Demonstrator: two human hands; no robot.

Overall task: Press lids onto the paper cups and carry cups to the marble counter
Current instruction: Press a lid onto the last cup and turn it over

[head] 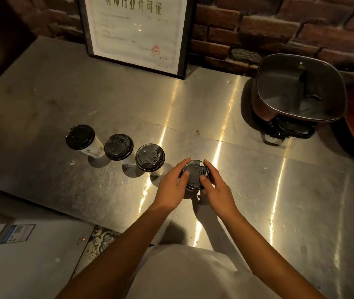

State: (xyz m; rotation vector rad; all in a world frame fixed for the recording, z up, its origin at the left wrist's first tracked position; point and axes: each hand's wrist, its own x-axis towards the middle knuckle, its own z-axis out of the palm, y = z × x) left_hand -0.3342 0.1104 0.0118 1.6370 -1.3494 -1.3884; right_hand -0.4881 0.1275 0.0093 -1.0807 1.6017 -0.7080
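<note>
We see our two forearms bare from elbow to wrist, with no sleeve reaching them, and no watch, ring or band on our left hand (171,188) or our right hand (217,188). Nearer to us than the steel counter (301,190), our front is covered by a plain, pale, off-white garment (182,275), smooth and softly rounded, with no print, buttons or seams visible.

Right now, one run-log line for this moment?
step: pressing black plastic lid onto fourth paper cup | left hand, right hand: both on lid | three lidded cups alongside
</note>
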